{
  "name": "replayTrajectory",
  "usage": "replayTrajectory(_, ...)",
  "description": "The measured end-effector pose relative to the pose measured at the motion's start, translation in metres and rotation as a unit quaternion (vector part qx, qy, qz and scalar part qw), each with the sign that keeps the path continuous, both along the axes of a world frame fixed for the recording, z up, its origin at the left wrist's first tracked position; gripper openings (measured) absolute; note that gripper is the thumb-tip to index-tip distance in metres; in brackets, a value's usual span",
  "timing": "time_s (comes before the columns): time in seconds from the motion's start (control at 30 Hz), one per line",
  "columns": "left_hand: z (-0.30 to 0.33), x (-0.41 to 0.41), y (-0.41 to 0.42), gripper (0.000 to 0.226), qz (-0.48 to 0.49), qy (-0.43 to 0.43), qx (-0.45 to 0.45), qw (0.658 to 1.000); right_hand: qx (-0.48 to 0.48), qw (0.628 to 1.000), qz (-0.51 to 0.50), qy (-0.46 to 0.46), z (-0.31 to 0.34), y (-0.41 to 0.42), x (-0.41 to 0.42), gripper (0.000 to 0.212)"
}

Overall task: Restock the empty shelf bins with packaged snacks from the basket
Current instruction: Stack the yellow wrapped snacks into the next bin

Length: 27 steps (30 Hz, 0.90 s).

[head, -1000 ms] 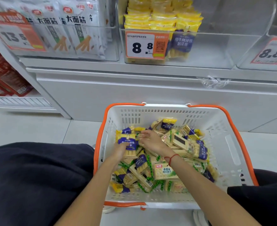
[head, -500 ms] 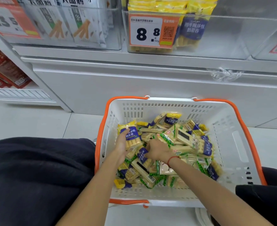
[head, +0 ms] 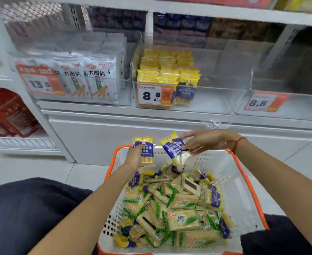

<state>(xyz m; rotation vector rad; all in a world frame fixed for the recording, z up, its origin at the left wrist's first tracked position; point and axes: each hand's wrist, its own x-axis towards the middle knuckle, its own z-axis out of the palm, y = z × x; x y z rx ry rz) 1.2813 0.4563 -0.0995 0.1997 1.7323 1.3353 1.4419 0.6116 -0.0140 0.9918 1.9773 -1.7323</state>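
White plastic is forming the basket (head: pixel 243 190) under both our hands, and we are judging it about half full of loose snack packs. Beyond our hands the clear shelf bin (head: pixel 215 100) is waiting, stocked on its left side only; the bin to its right is looking bare.

We are lifting two yellow-and-purple packs clear of the pile. Our left hand (head: pixel 135 157) is gripping the upright pack (head: pixel 145 150) round its lower half, fingers curled about it. Our right hand (head: pixel 204 140) is pinching the tilted pack (head: pixel 175 147) at its edge between thumb and fingertips.

We are guessing these packs are light, with slick crinkly film over brittle sticks, so we are favouring a broad hold across the middle over a squeeze at the ends.

We are counting two packs in hand; those in the basket are too many and too overlapped to count.
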Motion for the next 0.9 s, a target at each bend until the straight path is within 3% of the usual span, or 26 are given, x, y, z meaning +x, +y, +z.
replayTrajectory(0.1, 0.033, 0.005, 0.015, 0.020, 0.003, 0.012, 0.049, 0.999, 0.022, 0.998, -0.004, 0.058, 0.041, -0.001, -0.003, 0.020)
replayTrajectory(0.2, 0.064, 0.016, 0.027, 0.026, -0.026, 0.002, 0.103, 0.994, 0.047, 0.989, -0.076, 0.118, 0.057, -0.008, -0.006, 0.020)
replayTrajectory(0.4, 0.093, 0.037, 0.049, 0.043, -0.027, 0.038, 0.177, 0.983, 0.152, 0.958, -0.196, 0.145, 0.071, -0.006, -0.013, 0.015)
replayTrajectory(0.5, 0.121, 0.040, 0.063, 0.041, -0.044, 0.069, 0.208, 0.975, 0.159, 0.950, -0.202, 0.175, 0.084, 0.005, -0.009, 0.032)
replayTrajectory(0.6, 0.151, 0.038, 0.086, 0.035, -0.082, 0.124, 0.214, 0.965, 0.172, 0.933, -0.196, 0.247, 0.103, 0.021, 0.001, 0.031)
replayTrajectory(0.73, 0.187, 0.027, 0.119, 0.034, -0.180, 0.187, 0.224, 0.939, 0.228, 0.881, -0.261, 0.321, 0.117, 0.045, 0.008, 0.036)
replayTrajectory(0.9, 0.214, -0.007, 0.147, 0.039, -0.309, 0.372, 0.132, 0.865, 0.276, 0.840, -0.280, 0.374, 0.113, 0.065, -0.003, 0.031)
